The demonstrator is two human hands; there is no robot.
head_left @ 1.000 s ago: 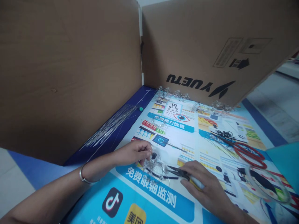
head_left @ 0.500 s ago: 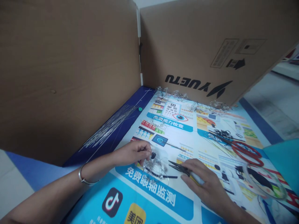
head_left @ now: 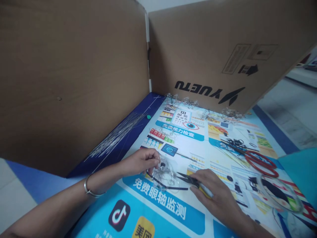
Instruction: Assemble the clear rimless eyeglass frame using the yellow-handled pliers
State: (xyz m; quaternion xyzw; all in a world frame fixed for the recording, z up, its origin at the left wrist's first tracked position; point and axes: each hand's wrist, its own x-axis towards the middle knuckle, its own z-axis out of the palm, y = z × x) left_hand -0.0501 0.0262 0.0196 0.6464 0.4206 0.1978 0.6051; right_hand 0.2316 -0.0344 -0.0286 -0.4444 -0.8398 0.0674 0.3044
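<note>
My left hand [head_left: 142, 161] is pinched shut on a small clear plastic piece with a black bead and thin wire [head_left: 163, 170], lying on a printed poster mat [head_left: 173, 205]. A silver bangle sits on that wrist. My right hand [head_left: 218, 198] grips small black pliers with a yellow-white handle [head_left: 192, 180]. The jaws point left toward the clear piece and lie close to it. A thin black strip [head_left: 170, 186] lies on the mat just below the piece.
Two cardboard walls [head_left: 74, 76] stand behind and to the left. A bundle of thin metal wires [head_left: 116, 137] lies along the dark blue edge. Red-handled scissors [head_left: 262, 162], black rings [head_left: 236, 142] and a clear bowl [head_left: 281, 193] are at the right.
The pliers' tips have shifted slightly left toward the clear piece. My left hand has stayed on the piece, and the black strip has moved a little beneath it.
</note>
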